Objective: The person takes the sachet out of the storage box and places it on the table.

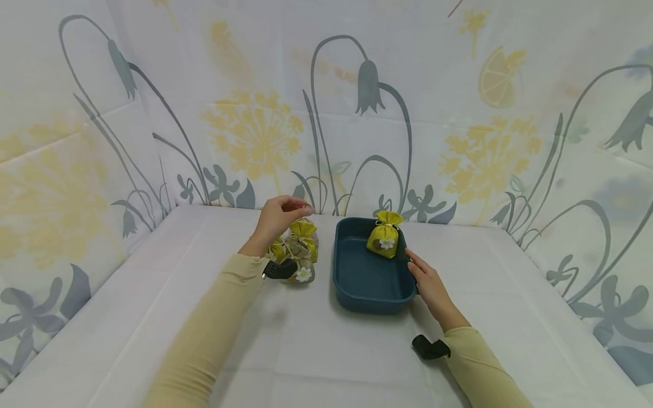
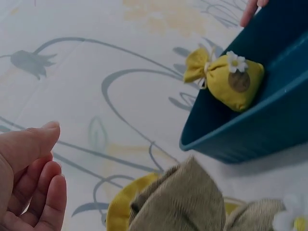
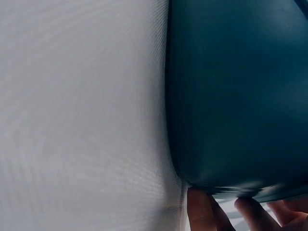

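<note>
Several small drawstring pouches, among them a yellow pouch (image 1: 304,231) and an olive-brown corduroy pouch (image 2: 180,199), lie bunched left of a dark blue-green rectangular tub (image 1: 374,303). My left hand (image 1: 278,221) is above the back of this bunch. In the left wrist view its thumb and bent fingers stand apart, with nothing visible between them. Inside the tub, at its back right, sits a yellow pouch with a white flower (image 1: 384,241). My right hand (image 1: 428,283) touches the tub's right side with extended fingers (image 3: 199,207); part of that contact is hidden.
A white cloth (image 1: 306,351) covers the table. Behind it and at both sides hangs a curtain (image 1: 352,147) printed with grey and yellow flowers. A black wrist mount (image 1: 280,268) is on the left sleeve, another (image 1: 431,347) on the right.
</note>
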{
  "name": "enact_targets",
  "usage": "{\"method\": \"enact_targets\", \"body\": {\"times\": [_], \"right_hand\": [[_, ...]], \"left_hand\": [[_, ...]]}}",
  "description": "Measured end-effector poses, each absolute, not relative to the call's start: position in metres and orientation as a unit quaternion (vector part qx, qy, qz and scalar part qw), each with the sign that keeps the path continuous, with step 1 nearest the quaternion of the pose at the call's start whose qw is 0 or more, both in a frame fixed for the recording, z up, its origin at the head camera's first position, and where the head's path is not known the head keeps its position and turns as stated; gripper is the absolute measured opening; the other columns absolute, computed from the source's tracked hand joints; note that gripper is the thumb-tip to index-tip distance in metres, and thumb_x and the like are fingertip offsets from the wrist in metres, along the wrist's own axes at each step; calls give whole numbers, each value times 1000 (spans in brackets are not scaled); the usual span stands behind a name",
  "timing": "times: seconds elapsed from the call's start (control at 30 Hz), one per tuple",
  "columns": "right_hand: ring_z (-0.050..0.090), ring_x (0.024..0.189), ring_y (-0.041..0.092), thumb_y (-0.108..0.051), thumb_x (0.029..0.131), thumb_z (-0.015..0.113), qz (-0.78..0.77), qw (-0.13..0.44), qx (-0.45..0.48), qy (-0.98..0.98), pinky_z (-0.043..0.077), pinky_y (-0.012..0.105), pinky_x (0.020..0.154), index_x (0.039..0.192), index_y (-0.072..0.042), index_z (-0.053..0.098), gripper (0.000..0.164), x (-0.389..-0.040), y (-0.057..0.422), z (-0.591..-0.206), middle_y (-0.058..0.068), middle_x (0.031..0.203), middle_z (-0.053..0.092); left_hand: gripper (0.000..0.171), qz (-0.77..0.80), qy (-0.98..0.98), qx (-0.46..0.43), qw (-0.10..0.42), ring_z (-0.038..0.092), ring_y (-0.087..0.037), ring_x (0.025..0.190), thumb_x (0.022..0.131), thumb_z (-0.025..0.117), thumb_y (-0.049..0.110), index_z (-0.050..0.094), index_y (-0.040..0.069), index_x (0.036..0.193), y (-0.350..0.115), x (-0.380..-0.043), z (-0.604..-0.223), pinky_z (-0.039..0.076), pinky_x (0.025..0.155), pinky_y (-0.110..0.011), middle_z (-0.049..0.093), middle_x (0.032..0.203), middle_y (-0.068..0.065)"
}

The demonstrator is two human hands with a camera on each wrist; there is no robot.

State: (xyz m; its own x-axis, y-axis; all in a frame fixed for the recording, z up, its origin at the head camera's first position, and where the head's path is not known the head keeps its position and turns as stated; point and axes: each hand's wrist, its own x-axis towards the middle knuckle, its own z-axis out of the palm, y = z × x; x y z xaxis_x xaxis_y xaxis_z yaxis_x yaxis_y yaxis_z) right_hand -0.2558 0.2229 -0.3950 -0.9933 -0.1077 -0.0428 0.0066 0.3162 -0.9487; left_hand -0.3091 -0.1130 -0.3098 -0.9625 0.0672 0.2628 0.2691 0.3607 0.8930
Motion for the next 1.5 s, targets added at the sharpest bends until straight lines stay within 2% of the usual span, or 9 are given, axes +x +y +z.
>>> {"method": "enact_targets", "body": {"times": [0.43, 0.57, 0.67, 0.73, 0.77, 0.8, 0.87, 0.97, 1.5], "right_hand": [[12, 139, 33, -21, 104, 31, -588, 47, -29, 807, 26, 55, 103, 149, -14, 22, 47, -256, 223, -397, 11, 154, 12], [12, 138, 32, -21, 104, 31, -591, 49, -30, 805, 28, 55, 102, 150, -15, 22, 47, -256, 223, -397, 11, 154, 12], [12, 138, 33, -21, 104, 31, -588, 48, -32, 807, 28, 55, 102, 150, -15, 21, 47, -256, 223, -397, 11, 154, 12], [12, 138, 32, -22, 104, 31, -588, 47, -31, 807, 28, 54, 102, 150, -14, 22, 47, -257, 222, -397, 11, 154, 12], [13, 138, 33, -22, 104, 31, -588, 47, -32, 807, 29, 54, 102, 150, -14, 21, 47, -257, 222, -397, 12, 154, 12], [13, 138, 32, -22, 104, 31, -587, 48, -31, 808, 29, 54, 102, 150, -14, 21, 47, -257, 222, -397, 12, 154, 12], [14, 138, 32, -21, 104, 31, -585, 49, -31, 809, 31, 53, 101, 150, -14, 21, 47, -257, 222, -397, 12, 154, 13], [15, 138, 33, -21, 104, 30, -584, 48, -33, 810, 33, 53, 99, 150, -14, 21, 47, -257, 221, -396, 12, 154, 13], [17, 137, 33, -20, 104, 30, -583, 42, -30, 811, 34, 53, 99, 149, -13, 22, 47, -257, 223, -396, 12, 153, 13]], "left_hand": [[27, -554, -821, -113, 82, 58, -21, 97, 86, 69, 19, 67, 4, 109, -76, -318, -309, 47, 81, -31, 65, 104, -9], [27, -550, -822, -127, 82, 59, -22, 96, 87, 68, 19, 67, 3, 109, -65, -320, -308, 46, 85, -34, 65, 102, -10], [26, -543, -823, -135, 94, 60, -22, 96, 87, 68, 19, 68, 4, 108, -58, -322, -308, 25, 105, -43, 67, 100, -9], [25, -534, -828, -134, 103, 60, -20, 97, 87, 68, 21, 68, 6, 106, -53, -323, -310, 6, 109, -49, 68, 98, -8], [24, -535, -828, -134, 101, 60, -20, 97, 87, 68, 22, 69, 7, 106, -51, -323, -310, 5, 109, -50, 68, 98, -7], [24, -539, -825, -135, 100, 60, -20, 97, 87, 68, 21, 69, 6, 106, -49, -324, -311, 6, 110, -49, 68, 99, -7], [24, -549, -819, -137, 91, 59, -20, 97, 87, 68, 21, 69, 6, 106, -45, -324, -311, 23, 107, -42, 67, 100, -7], [25, -572, -804, -143, 74, 59, -21, 97, 87, 68, 18, 68, 4, 108, -38, -323, -311, 47, 84, -33, 65, 105, -9], [26, -556, -818, -136, 58, 59, -22, 97, 87, 68, 20, 67, 7, 109, -1, -337, -323, 48, 82, -30, 64, 103, -9]]}}
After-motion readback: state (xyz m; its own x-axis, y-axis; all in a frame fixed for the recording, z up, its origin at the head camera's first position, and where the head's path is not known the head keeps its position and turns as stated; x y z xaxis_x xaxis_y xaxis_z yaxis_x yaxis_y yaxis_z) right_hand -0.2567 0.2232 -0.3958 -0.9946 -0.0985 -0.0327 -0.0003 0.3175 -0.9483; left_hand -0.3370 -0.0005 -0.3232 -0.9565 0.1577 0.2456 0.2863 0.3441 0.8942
